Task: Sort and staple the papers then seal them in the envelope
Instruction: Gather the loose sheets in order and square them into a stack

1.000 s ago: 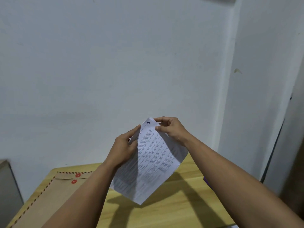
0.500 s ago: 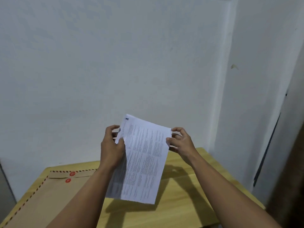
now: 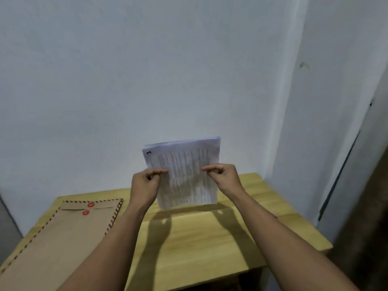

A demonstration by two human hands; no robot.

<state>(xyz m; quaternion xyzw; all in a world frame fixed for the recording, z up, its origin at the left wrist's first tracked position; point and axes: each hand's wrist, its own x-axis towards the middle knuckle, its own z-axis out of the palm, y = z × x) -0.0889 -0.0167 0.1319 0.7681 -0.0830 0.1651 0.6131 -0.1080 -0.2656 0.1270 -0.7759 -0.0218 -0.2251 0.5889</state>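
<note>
A stack of printed white papers [image 3: 184, 164] stands upright on its bottom edge on the wooden table [image 3: 201, 238], squared up, with a handwritten number at its top left corner. My left hand [image 3: 147, 183] pinches its left edge and my right hand [image 3: 223, 178] pinches its right edge, both around mid-height. A brown envelope [image 3: 63, 234] with a red-striped border and two red string buttons lies flat on the table's left side, apart from the papers. No stapler is in view.
A white wall stands right behind the table. The table's right edge [image 3: 304, 219] ends near a white corner column and a dark door gap. A small purple thing [image 3: 274, 216] peeks out behind my right forearm. A grey surface sits at far left.
The papers went from tilted and fanned in the air to upright and aligned, with their bottom edge down on the table. Both hands slid down to the side edges.
</note>
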